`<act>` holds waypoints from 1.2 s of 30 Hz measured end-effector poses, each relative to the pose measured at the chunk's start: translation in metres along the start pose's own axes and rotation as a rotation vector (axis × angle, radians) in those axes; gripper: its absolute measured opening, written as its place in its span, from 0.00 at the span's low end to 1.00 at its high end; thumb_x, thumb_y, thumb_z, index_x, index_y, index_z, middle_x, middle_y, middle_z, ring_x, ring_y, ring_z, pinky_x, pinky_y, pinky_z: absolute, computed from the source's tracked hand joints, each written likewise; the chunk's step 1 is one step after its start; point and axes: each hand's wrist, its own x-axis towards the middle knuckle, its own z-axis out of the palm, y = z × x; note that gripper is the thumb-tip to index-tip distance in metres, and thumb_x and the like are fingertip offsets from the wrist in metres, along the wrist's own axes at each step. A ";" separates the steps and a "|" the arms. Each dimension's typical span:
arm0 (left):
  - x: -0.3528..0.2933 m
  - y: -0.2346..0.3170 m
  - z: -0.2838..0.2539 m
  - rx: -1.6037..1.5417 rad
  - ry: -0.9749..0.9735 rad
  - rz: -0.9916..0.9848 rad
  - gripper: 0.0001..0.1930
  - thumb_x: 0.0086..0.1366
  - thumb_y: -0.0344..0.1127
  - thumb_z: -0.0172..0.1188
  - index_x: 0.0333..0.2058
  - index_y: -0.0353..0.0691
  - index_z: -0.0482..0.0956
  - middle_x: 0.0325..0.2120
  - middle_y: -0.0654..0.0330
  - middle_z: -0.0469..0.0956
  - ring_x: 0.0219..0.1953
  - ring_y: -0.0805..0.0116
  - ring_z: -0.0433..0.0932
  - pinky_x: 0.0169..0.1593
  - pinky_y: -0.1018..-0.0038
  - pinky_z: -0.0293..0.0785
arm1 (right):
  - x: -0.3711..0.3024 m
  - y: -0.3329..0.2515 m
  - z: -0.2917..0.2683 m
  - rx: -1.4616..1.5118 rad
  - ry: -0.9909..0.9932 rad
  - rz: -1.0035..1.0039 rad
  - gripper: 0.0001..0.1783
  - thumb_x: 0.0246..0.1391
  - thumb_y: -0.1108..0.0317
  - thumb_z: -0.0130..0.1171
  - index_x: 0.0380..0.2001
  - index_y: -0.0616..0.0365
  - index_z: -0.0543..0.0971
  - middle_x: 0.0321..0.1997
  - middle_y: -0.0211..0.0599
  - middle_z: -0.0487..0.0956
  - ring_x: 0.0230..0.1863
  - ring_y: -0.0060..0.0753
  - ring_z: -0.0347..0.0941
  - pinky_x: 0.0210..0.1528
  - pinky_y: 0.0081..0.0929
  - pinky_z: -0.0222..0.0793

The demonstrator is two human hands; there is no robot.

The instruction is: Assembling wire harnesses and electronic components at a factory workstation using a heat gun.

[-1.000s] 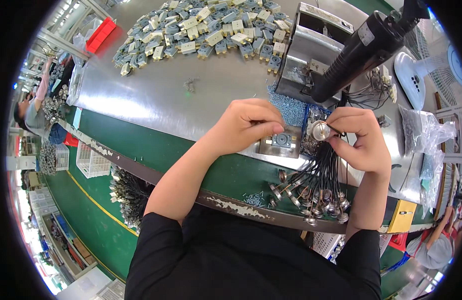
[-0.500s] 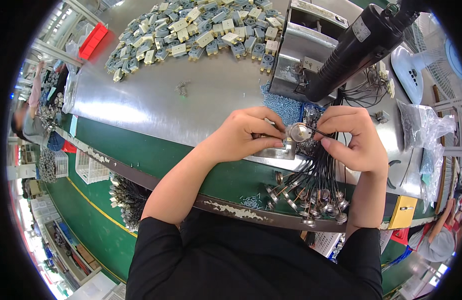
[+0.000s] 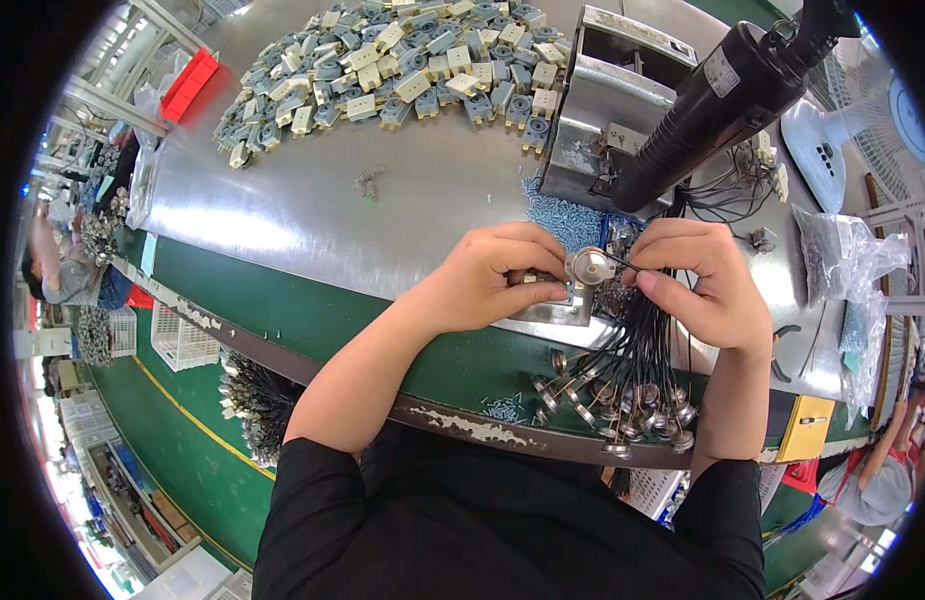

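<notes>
My left hand (image 3: pixel 497 278) is closed, thumb and fingers pinching a small block (image 3: pixel 530 279) that they mostly hide; a pale edge of it shows. Against its fingertips sits a round metal disc (image 3: pixel 589 266) with a black wire. My right hand (image 3: pixel 704 285) pinches that black wire (image 3: pixel 622 263) between thumb and fingers, just right of the disc. Under both hands lies a flat metal plate (image 3: pixel 567 312). A bundle of black wires (image 3: pixel 647 335) hangs below the right hand, with several round metal discs (image 3: pixel 647 396) at its ends near the bench edge.
Grey and cream blocks (image 3: pixel 407 65) are heaped at the back. Blue screws (image 3: pixel 562 217) lie beyond my hands. A black cylindrical tool (image 3: pixel 697 110) slants over a metal housing (image 3: pixel 607 110). Pliers (image 3: pixel 779 355), a yellow pad (image 3: pixel 807 425) and a plastic bag (image 3: pixel 847 255) lie at right.
The disc has shifted slightly left and turned a little between my hands. My left hand has tilted slightly; both hands keep their grip. A person at far left has moved.
</notes>
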 end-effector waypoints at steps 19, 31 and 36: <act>-0.003 -0.006 0.002 0.057 0.011 -0.025 0.16 0.55 0.35 0.82 0.41 0.40 0.90 0.40 0.60 0.84 0.25 0.72 0.75 0.30 0.73 0.74 | 0.004 0.004 0.009 -0.068 0.027 -0.017 0.10 0.58 0.76 0.64 0.41 0.69 0.86 0.42 0.49 0.85 0.42 0.49 0.83 0.46 0.36 0.79; 0.004 0.000 0.004 0.112 0.180 0.129 0.26 0.54 0.30 0.81 0.52 0.35 0.85 0.45 0.54 0.84 0.39 0.66 0.82 0.43 0.73 0.79 | 0.008 0.010 0.025 -0.078 0.099 -0.058 0.10 0.55 0.80 0.64 0.40 0.69 0.86 0.43 0.50 0.86 0.44 0.50 0.85 0.48 0.37 0.80; 0.004 0.011 0.008 0.108 0.205 0.127 0.25 0.54 0.31 0.80 0.51 0.36 0.85 0.45 0.52 0.86 0.44 0.59 0.85 0.48 0.69 0.81 | 0.009 0.015 0.029 -0.069 0.098 -0.046 0.10 0.54 0.81 0.65 0.40 0.71 0.86 0.42 0.50 0.86 0.44 0.50 0.84 0.48 0.36 0.80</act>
